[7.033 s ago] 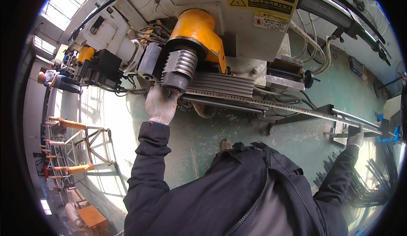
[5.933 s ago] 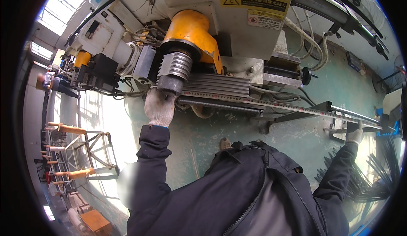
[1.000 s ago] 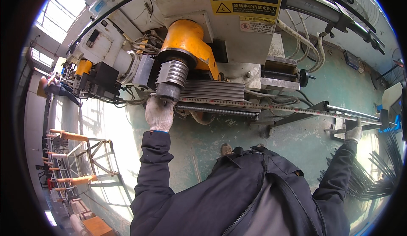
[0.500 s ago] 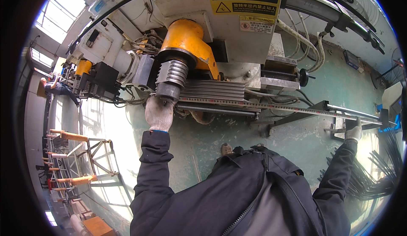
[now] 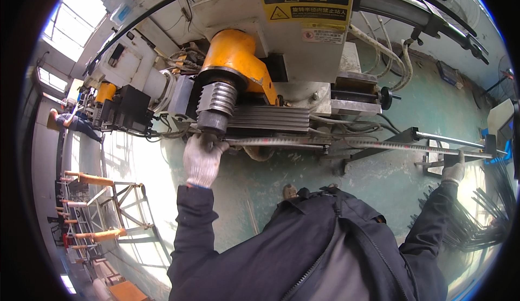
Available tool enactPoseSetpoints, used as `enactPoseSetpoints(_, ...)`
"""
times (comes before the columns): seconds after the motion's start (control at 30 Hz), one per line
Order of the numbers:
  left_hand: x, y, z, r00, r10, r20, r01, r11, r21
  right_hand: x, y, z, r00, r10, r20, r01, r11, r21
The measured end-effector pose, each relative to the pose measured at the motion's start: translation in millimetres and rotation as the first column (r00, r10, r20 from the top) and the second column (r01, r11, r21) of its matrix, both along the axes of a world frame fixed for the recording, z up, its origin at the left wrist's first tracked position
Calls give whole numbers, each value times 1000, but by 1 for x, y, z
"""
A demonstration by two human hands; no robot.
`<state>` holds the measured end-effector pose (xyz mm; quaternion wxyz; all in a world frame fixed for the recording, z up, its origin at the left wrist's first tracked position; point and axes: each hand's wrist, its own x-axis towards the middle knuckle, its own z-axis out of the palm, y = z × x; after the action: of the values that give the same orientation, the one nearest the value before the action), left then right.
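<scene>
The gloved left hand (image 5: 201, 163) has its fingers closed on the left end of a tape measure blade (image 5: 379, 144), just below the ribbed steel die (image 5: 216, 100). The blade stretches across to the gloved right hand (image 5: 454, 172), at a dark block (image 5: 450, 160); I cannot tell how tightly its fingers are closed.
</scene>
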<state>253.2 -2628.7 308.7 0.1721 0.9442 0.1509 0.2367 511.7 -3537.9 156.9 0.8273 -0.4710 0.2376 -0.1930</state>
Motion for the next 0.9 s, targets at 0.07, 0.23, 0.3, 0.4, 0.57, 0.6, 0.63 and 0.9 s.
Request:
enactPoseSetpoints(0.07,-8,-20,15,997,-46,-57,45,999,-24,-19,13,16,999,-10,45,9,1000,24)
enactPoseSetpoints(0.23,20,-84,30,950,-285,129,312,901,-302,-65,159,82,979,130,154,-140,988,58)
enactPoseSetpoints(0.3,41,-104,35,929,-328,171,353,925,-139,-89,261,106,915,338,222,-328,941,-80)
enactPoseSetpoints(0.4,81,-130,33,914,-334,230,374,913,-162,-123,403,138,778,628,1,-578,716,-390)
enactPoseSetpoints(0.57,119,-126,16,933,-294,209,286,956,65,-163,471,170,451,854,-259,-887,397,-235)
enactPoseSetpoints(0.6,120,-121,12,942,-265,206,246,963,111,-172,462,170,484,840,-246,-871,435,-226)
enactPoseSetpoints(0.63,121,-113,10,952,-263,158,248,962,113,-183,449,168,515,789,-334,-857,478,-191)
enactPoseSetpoints(0.9,128,-110,17,931,-361,-49,356,872,335,-260,331,112,813,350,-466,-476,860,-185)
